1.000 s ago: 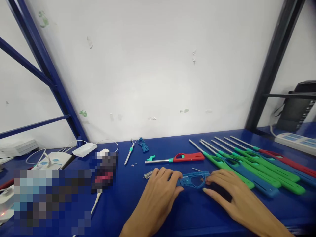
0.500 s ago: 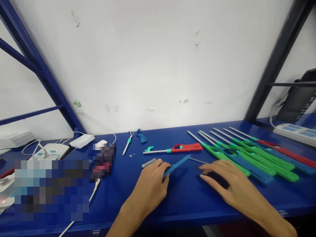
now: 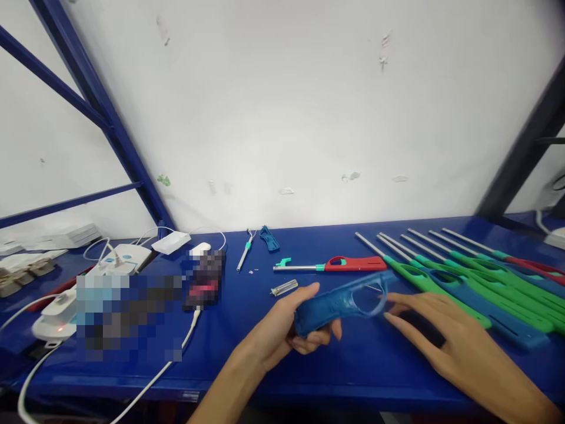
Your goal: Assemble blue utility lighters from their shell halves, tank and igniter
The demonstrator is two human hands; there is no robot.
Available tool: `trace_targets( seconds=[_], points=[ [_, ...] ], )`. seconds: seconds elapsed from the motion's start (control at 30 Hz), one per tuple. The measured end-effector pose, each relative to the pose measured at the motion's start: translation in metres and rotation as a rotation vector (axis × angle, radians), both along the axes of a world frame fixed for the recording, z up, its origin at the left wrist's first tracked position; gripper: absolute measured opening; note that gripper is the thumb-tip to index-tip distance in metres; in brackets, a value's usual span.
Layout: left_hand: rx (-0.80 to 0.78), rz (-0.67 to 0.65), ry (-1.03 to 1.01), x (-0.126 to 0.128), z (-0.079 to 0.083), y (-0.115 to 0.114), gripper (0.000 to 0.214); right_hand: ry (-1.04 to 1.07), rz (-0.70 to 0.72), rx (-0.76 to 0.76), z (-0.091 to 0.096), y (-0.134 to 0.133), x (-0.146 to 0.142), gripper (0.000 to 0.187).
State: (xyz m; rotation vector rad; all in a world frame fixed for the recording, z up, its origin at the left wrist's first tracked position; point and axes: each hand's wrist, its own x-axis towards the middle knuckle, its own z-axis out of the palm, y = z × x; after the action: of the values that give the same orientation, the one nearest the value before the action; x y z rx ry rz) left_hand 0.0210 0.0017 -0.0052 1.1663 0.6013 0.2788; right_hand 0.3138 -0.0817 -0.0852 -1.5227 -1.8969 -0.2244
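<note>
My left hand (image 3: 291,327) grips one end of a translucent blue plastic lighter shell (image 3: 342,303) and holds it raised a little above the blue bench (image 3: 344,365). Its trigger loop points right. My right hand (image 3: 435,335) lies flat on the bench just right of the shell, fingers stretched out towards its tip, holding nothing. A small metal tube (image 3: 283,288) lies just beyond my left hand. A red-handled lighter with a metal stem (image 3: 339,265) lies behind the shell.
A row of green, blue and red long-stemmed lighters (image 3: 468,271) fills the right of the bench. A small blue part (image 3: 269,238) and a thin rod (image 3: 244,257) lie near the wall. White chargers and cables (image 3: 115,265) sit at left, beside blue shelf struts (image 3: 110,129).
My left hand has lifted the blue shell off the bench and turned it so its broad side shows. My right hand let go of it and stayed flat. The view shifted left.
</note>
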Motion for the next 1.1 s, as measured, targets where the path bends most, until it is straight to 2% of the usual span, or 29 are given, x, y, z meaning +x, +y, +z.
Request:
trace_targets(
  seconds=[0.13,0.23,0.37,0.63,0.93,1.1],
  points=[
    [-0.028,0.041,-0.088,-0.002,0.000,0.001,0.061,0.014,-0.018,-0.074,0.001,0.000,0.000,0.035],
    [0.008,0.033,-0.145,-0.005,0.002,0.001,0.056,0.046,-0.038,-0.120,0.001,-0.001,0.000,0.038],
    [0.047,0.030,-0.132,-0.006,0.004,0.001,0.051,0.047,-0.037,-0.119,0.001,-0.002,0.000,0.035],
    [0.079,0.018,-0.104,-0.003,0.001,0.001,0.056,0.063,-0.047,-0.140,0.003,-0.001,-0.004,0.038],
    [0.319,0.084,0.085,0.010,-0.019,-0.001,0.043,0.048,-0.002,-0.080,0.009,-0.003,-0.007,0.021],
    [0.387,0.085,0.155,0.018,-0.026,-0.005,0.044,0.031,0.023,-0.047,0.011,-0.002,-0.009,0.020]
  ],
)
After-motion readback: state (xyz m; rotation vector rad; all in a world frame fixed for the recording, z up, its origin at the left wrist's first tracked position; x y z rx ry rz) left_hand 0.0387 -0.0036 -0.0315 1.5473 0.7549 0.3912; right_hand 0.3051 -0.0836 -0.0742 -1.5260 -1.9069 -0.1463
